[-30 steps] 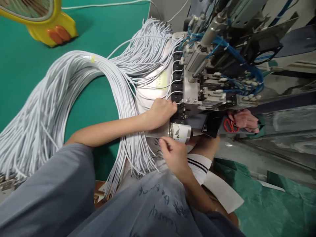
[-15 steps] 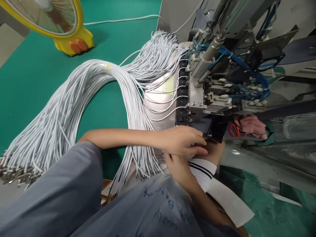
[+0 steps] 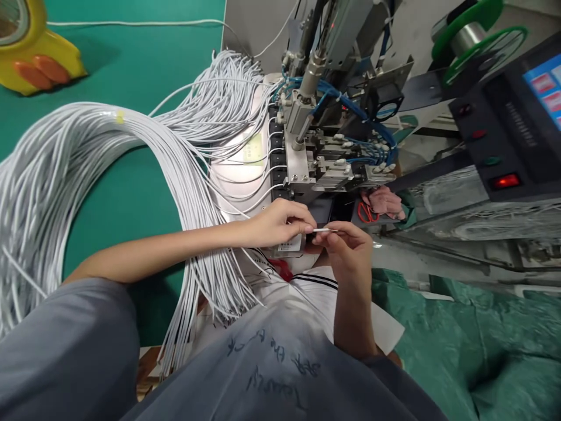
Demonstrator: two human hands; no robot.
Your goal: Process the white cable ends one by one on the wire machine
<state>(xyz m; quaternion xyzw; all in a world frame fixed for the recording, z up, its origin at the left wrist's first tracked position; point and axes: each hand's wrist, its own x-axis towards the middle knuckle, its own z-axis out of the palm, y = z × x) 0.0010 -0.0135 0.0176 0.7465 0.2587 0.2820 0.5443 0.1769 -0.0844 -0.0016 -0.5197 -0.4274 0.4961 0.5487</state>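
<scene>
Presently: white cable (image 3: 321, 230) held up near the machine (image 3: 302, 152).
Left hand (image 3: 284, 222) pinches the cable between thumb and fingertips; right hand (image 3: 350, 245) grips its thin tip. Left forearm (image 3: 175, 248) crosses over a thick cable bundle (image 3: 170, 169), which arches across the green counter (image 3: 144, 52).
</scene>
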